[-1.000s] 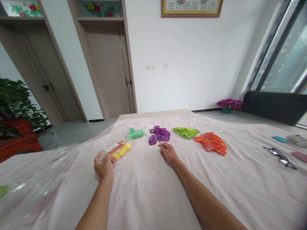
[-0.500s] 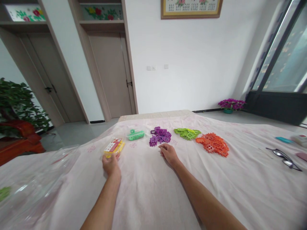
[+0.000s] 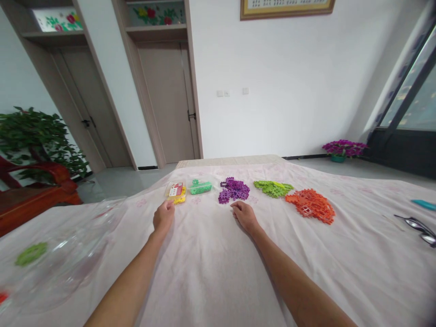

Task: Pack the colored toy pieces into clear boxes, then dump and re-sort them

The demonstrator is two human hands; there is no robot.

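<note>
My left hand (image 3: 164,215) is on the cloth just below a clear plastic box (image 3: 175,190) with a red-and-white label and yellow pieces inside. Its fingers are drawn together, with nothing visible in them, close to the box's near edge. A second clear box holding green pieces (image 3: 200,187) stands right beside the yellow one. My right hand (image 3: 244,215) rests with fingers curled in, holding nothing I can see. Just beyond it lies a heap of purple interlocking plastic pieces (image 3: 235,190). Lime-green pieces (image 3: 273,188) and orange pieces (image 3: 311,205) lie in heaps further right.
Crumpled clear plastic packaging (image 3: 78,245) covers the left side, with a green piece (image 3: 31,254) in it. Eyeglasses (image 3: 417,227) and a blue object (image 3: 424,204) lie at the right. A pale floral cloth (image 3: 211,272) covers the surface.
My left hand has put the box of yellow pieces down beside the green one and let go of it. My right hand stays near the purple heap. The view has turned slightly left.
</note>
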